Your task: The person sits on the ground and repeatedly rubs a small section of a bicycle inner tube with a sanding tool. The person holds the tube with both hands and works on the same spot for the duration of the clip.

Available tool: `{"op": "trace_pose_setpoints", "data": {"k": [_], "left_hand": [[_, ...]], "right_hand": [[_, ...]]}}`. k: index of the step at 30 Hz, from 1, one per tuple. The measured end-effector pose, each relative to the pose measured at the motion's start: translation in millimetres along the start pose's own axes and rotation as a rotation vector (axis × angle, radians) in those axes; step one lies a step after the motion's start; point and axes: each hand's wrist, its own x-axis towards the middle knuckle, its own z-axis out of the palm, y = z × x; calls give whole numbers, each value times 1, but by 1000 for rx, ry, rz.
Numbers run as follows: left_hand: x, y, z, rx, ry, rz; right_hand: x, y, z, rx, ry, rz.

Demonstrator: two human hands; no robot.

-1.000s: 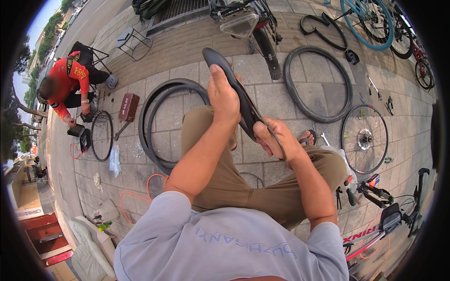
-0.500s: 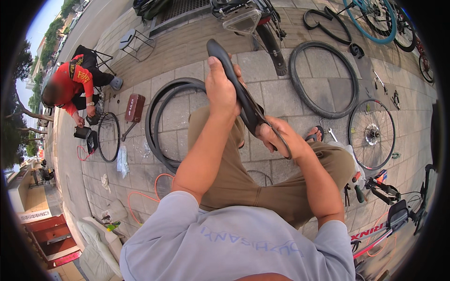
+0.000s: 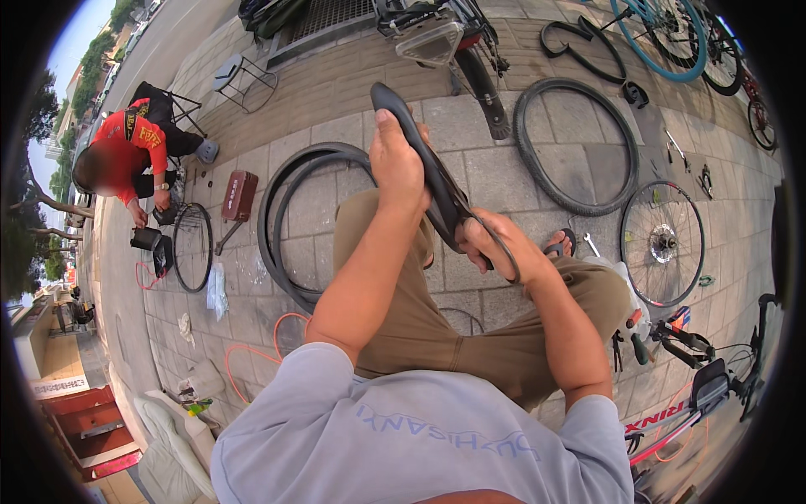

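Observation:
A black bicycle tyre (image 3: pixel 431 170), seen nearly edge-on, is held up in front of me over my lap. My left hand (image 3: pixel 398 165) is closed around its upper stretch, thumb on the near side and fingertips showing past the far edge. Lower and to the right, my right hand (image 3: pixel 501 242) grips the same tyre, its fingers bent around the open inner edge. A thin dark loop of the tyre curves beside that hand. Between my legs a thin dark curve shows low down; I cannot tell whether it belongs to this tyre.
Two tyres (image 3: pixel 270 220) lie on the paving at left, another tyre (image 3: pixel 522 139) at right. Beyond my right knee are a spoked wheel (image 3: pixel 625 244) and a wrench (image 3: pixel 591 244). A person in red (image 3: pixel 134 139) works beside a wheel (image 3: pixel 192 290) and a toolbox (image 3: pixel 240 196).
The tyre's upper end has dipped slightly, with both hands still on it. My right hand's fingers have shifted a little along the edge. The surroundings have moved slightly with my head.

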Motion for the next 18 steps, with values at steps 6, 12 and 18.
{"op": "trace_pose_setpoints", "data": {"k": [6, 12, 18], "left_hand": [[-2, 3, 2, 3, 45, -4], [-2, 4, 3, -2, 34, 30], [-8, 8, 6, -4, -4, 32]], "right_hand": [[-1, -3, 3, 43, 44, 29], [1, 1, 7, 73, 91, 45], [-2, -8, 7, 94, 34, 36]]}}
